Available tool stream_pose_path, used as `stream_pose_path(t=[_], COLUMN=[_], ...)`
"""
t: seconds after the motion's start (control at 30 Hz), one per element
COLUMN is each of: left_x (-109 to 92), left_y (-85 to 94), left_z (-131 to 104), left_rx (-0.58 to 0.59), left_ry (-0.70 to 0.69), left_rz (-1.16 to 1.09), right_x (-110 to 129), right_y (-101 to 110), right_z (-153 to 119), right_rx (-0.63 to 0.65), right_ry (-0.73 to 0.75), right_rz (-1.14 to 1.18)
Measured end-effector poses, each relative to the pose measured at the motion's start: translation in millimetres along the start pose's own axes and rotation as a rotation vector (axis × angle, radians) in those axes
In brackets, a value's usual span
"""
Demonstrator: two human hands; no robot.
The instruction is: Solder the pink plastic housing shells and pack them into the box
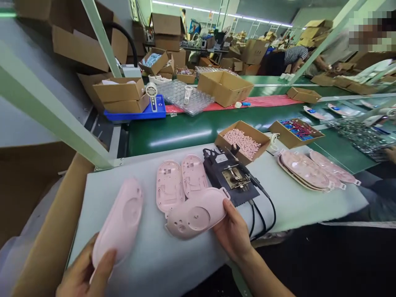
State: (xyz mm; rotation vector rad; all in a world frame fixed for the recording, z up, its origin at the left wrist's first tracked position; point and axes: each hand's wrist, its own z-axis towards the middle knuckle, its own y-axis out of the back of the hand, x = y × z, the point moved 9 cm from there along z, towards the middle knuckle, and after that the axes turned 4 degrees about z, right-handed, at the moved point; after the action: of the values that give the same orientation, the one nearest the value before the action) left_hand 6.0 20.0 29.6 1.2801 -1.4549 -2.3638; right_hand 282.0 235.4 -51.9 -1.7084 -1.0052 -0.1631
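Each hand grips one pink shell: the left hand [83,270] has its fingers wrapped around the bottom end of a shell [119,222], the right hand [233,231] pinches another shell [198,214] by its edge. This looks like pairing halves; next they likely need aligning. Beyond the right fingers sit two inner plates [181,183], a jig [233,179] and a box [243,142] of small pink parts.

Left hand [83,272] cut off by bottom edge; co-worker's face [369,35] blurred.
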Motion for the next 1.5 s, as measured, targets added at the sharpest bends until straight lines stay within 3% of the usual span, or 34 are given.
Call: stream_pose_path(t=[0.1, 0.17, 0.3, 0.4, 0.5, 0.57, 0.63, 0.73, 0.8, 0.87, 0.9, 0.97, 1.1, 1.2, 1.37, 1.5], left_x=[-49, -72, -78, -77, -81, -77, -72, -58, -45, -28, -18, 2, 29, 48, 59, 50], left_y=[-13.7, -31.2, -72.3, -77.0, -49.9, -31.5, -28.1, -39.6, -46.5, -49.3, -47.8, -37.1, -1.0, 4.1, 8.1, 3.8], left_z=[23, 28, 35, 32, 22, 11, -4, -29, -42, -46, -44, -29, 23, 55, 86, 87], left_rx=[-0.111, -0.130, 0.062, 0.118, -0.062, -0.138, -0.065, 0.074, 0.098, 0.114, 0.109, 0.047, -0.161, -0.129, -0.082, -0.080], left_ry=[-0.451, -0.664, -0.775, -0.760, -0.671, -0.533, -0.379, -0.054, 0.156, 0.325, 0.385, 0.438, 0.357, 0.343, 0.038, -0.117], left_rz=[0.176, 0.293, 0.441, 0.386, 0.225, 0.019, -0.288, -0.747, -0.855, -0.831, -0.799, -0.691, -0.280, -0.080, 0.347, 0.540], right_x=[9, 8, 10, 21, 27, 34, 38, 15, -11, -41, -51, -60, -44, -24, -15, -15], right_y=[8, 11, 7, -3, -21, -43, -79, -125, -140, -139, -137, -131, -116, -101, -69, -67], right_z=[-9, -14, -16, -14, -12, -16, -33, -76, -109, -132, -134, -122, -72, -34, 9, 13], right_rx=[0.010, 0.036, 0.081, 0.070, 0.079, 0.177, 0.391, 0.820, 1.118, 1.308, 1.314, 1.200, 0.736, 0.476, 0.322, 0.319], right_ry=[0.068, 0.093, 0.117, 0.145, 0.169, 0.288, 0.524, 0.791, 0.965, 1.171, 1.232, 1.224, 1.175, 1.075, 0.737, 0.701], right_rz=[-0.023, -0.040, -0.058, -0.076, -0.119, -0.268, -0.557, -0.893, -1.072, -1.294, -1.376, -1.439, -1.519, -1.621, -1.613, -1.706])
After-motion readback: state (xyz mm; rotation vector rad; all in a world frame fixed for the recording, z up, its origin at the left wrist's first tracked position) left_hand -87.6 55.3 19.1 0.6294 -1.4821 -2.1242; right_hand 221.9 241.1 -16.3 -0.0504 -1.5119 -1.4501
